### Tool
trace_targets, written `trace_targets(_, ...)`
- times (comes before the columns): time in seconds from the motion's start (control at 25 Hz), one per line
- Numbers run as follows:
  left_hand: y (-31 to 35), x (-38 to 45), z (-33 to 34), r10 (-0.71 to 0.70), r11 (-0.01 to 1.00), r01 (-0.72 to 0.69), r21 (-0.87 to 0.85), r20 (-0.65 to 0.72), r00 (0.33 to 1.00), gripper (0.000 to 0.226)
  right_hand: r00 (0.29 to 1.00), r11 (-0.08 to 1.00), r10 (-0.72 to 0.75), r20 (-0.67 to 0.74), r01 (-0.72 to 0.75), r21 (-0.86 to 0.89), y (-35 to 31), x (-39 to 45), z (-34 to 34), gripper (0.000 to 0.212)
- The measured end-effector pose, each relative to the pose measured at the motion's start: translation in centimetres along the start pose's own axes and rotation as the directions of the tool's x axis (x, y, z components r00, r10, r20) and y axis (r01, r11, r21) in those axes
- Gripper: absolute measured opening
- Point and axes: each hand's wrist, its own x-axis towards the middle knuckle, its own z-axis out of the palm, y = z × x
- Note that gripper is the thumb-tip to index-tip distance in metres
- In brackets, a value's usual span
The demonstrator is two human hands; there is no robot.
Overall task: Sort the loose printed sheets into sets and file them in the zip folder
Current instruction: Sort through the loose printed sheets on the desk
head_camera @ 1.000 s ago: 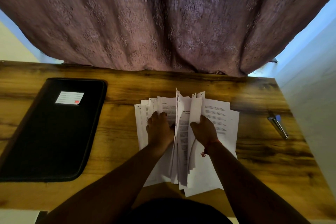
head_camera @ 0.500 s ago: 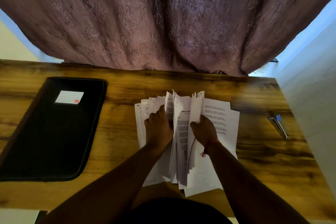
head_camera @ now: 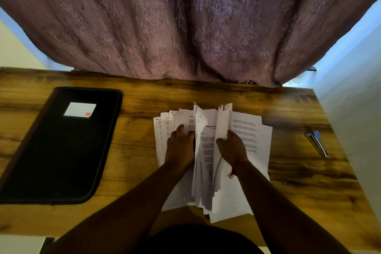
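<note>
Leafing through the printed sheets (head_camera: 245, 130), both hands in the middle of the pile at the near-centre of the worktop (head_camera: 288, 109). Left hand (head_camera: 180, 146) flat, fingers straight, pressing down the fanned pages on its own side; holding nothing. Right hand (head_camera: 232, 146) curled round the edge of a raised bundle, thumb on the inner face, pages standing up between the two hands. Long axis of the sheets running away from the body, parallel to both forearms; lifted bundle directly between the hands, flat pages spreading outward past each wrist. Zip folder (head_camera: 61, 150) well apart, off beyond the left hand, lying flat and apparently zipped, long axis also pointing away; left hand clearly the nearer one for any reach to it. Stapler (head_camera: 316, 143) out past the right hand, apart from the pile. Counts: one folder, one stapler, one heap of sheets, exact page number impossible to tell, well over a dozen by the look of the edges. Likely still the sorting step; no separate sets laid out yet, nothing filed.
</note>
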Motion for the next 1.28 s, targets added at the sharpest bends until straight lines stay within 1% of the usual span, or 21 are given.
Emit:
trace_targets(0.12, 0.44, -0.1, -0.32, -0.012, 0.999, 0.012, 0.032, 0.004, 1.0, 0.052, 1.0, 1.0, 0.011, -0.007, -0.011, 0.002, -0.04, -0.01, 0.11, 0.032)
trace_targets(0.36, 0.34, 0.0, 0.03, 0.017, 0.997, -0.015, 0.072, -0.025, 1.0, 0.052, 1.0, 1.0, 0.014, -0.009, -0.014, -0.001, -0.07, -0.16, 0.05, 0.031)
trace_targets(0.48, 0.41, 0.1, 0.31, -0.032, 0.998, 0.033, 0.062, -0.006, 0.999, 0.049, 1.0, 1.0, 0.005, 0.0, -0.005, 0.003, -0.13, -0.19, -0.08, 0.03)
trace_targets(0.6, 0.44, 0.28, 0.35, -0.082, 0.996, 0.082, 0.017, 0.006, 0.997, 0.047, 1.0, 1.0, -0.002, 0.005, 0.002, 0.009, -0.14, -0.28, -0.17, 0.032)
trace_targets(0.8, 0.14, 0.2, 0.28, -0.039, 0.998, 0.04, 0.053, -0.021, 0.999, 0.047, 1.0, 1.0, 0.002, 0.002, -0.002, -0.008, -0.15, -0.31, -0.2, 0.032)
trace_targets(0.88, -0.02, 0.14, 0.23, -0.017, 0.998, 0.02, 0.053, -0.049, 0.999, 0.046, 1.0, 1.0, -0.001, 0.002, 0.001, -0.008, -0.19, -0.33, -0.26, 0.031)
trace_targets(0.96, -0.2, 0.21, 0.34, 0.002, 0.999, 0.0, 0.041, -0.049, 0.999, 0.044, 1.0, 1.0, -0.005, 0.001, 0.005, -0.01, -0.23, -0.37, -0.31, 0.032)
trace_targets(1.04, -0.33, 0.21, 0.55, 0.042, 0.999, -0.043, -0.015, -0.069, 0.997, 0.038, 1.0, 1.0, -0.008, -0.001, 0.008, -0.007, -0.22, -0.39, -0.29, 0.033)
trace_targets(1.12, -0.22, 0.08, 0.58, 0.036, 0.981, -0.056, -0.187, -0.107, 0.994, 0.029, 1.0, 1.0, -0.004, 0.005, 0.004, 0.007, -0.27, -0.38, -0.32, 0.034)
trace_targets(1.16, 0.01, -0.07, 0.35, -0.003, 0.956, -0.032, -0.29, -0.119, 0.993, 0.026, 1.0, 1.0, -0.001, 0.009, 0.001, 0.008, -0.27, -0.34, -0.35, 0.035)
trace_targets(1.2, 0.25, -0.13, 0.09, -0.051, 0.928, -0.001, -0.373, -0.13, 0.99, 0.027, 1.0, 1.0, 0.0, 0.011, 0.0, 0.008, -0.24, -0.29, -0.39, 0.035)
trace_targets(1.28, 0.65, 0.13, -0.38, -0.1, 0.888, 0.02, -0.46, -0.15, 0.984, 0.039, 1.0, 1.0, -0.001, 0.006, 0.001, 0.01, -0.17, -0.07, -0.53, 0.037)
